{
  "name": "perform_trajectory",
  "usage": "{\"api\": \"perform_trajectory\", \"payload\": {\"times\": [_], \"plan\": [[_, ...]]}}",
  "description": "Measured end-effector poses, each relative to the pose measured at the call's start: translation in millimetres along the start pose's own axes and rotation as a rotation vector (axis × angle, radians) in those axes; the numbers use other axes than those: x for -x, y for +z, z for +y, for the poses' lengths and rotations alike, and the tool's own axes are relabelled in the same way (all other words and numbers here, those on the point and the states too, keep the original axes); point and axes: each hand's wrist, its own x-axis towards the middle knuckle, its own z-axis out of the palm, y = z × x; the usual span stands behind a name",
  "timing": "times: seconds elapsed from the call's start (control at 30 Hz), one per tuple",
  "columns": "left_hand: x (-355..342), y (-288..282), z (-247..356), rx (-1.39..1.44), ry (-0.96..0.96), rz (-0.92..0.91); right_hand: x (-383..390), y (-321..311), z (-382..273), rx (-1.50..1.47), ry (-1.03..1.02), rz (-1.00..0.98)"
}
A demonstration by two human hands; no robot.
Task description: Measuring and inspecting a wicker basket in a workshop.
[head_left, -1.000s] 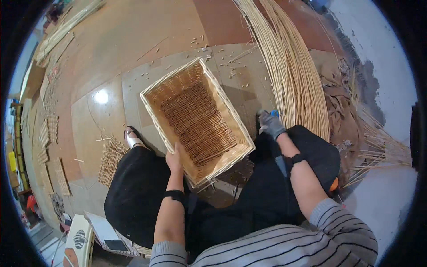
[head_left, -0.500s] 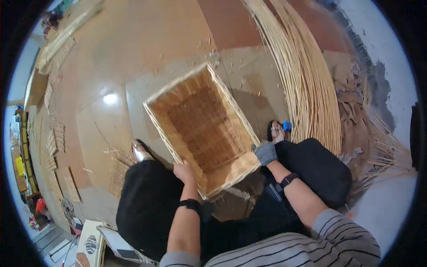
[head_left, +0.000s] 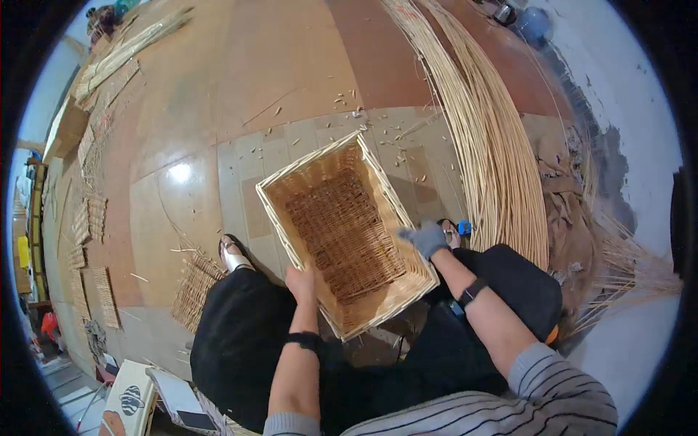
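Observation:
A rectangular wicker basket [head_left: 342, 232], with a pale braided rim and darker woven floor, is held tilted between my knees, its opening facing me. My bare left hand [head_left: 301, 282] is closed on its left side near the lower corner. My right hand [head_left: 426, 238], in a grey glove, grips the right rim, fingers reaching over to the inside. A black band circles each forearm. The basket's underside is hidden.
A long bundle of pale canes [head_left: 483, 160] curves along the right, beside crumpled brown sacking [head_left: 563, 211] and a white wall [head_left: 611, 102]. Small woven mats [head_left: 193, 291] lie on the left. Offcuts scatter over the floor boards [head_left: 254, 87]. A painted white box [head_left: 127, 403] sits lower left.
My right hand has come from beside the basket onto its right rim and closed there. The basket sits lower and further right in the view, with my left hand still holding it.

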Motion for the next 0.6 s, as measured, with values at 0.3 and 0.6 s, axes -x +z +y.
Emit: {"api": "perform_trajectory", "payload": {"times": [0.3, 0.6], "plan": [[-26.0, 8.1, 28.5, -0.013, 0.064, 0.129, -85.0, -39.9, -112.7, -0.098, -0.110, 0.190], [-99.9, -1.7, 41.1, -0.069, 0.538, 0.256, -5.6, 6.1, 31.8, -0.064, -0.476, -0.135]]}}
